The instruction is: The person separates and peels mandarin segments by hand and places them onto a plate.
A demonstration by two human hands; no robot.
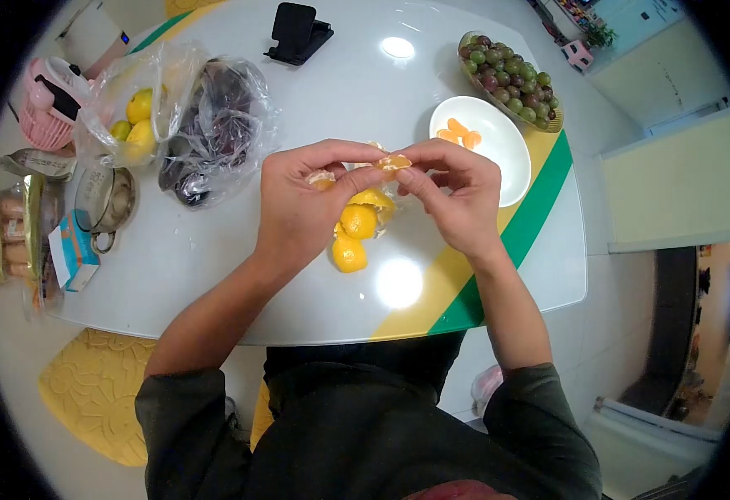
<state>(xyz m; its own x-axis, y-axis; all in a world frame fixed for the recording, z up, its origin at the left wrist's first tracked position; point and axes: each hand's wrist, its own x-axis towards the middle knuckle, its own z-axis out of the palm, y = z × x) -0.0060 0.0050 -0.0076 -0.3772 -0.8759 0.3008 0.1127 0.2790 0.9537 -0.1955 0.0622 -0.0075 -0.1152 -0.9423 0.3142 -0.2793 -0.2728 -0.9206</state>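
Note:
Both hands meet above the middle of the table. A small orange segment (393, 162) is pinched between the fingertips of my left hand (302, 196) and my right hand (456, 187). More peeled orange (321, 178) rests inside my left hand, partly covered by the fingers. Just below the hands, pieces of yellow peel (350, 252) lie on the white table (298, 312). Several orange segments (462, 133) sit in a white bowl (515, 171), to the right of and beyond my right hand.
A bowl of grapes (511, 79) stands at the back right. A black stand (296, 35) is at the back. On the left are plastic bags with yellow fruit (140, 137) and dark fruit (231, 121), a glass mug (106, 200) and a blue-and-white box (75, 250).

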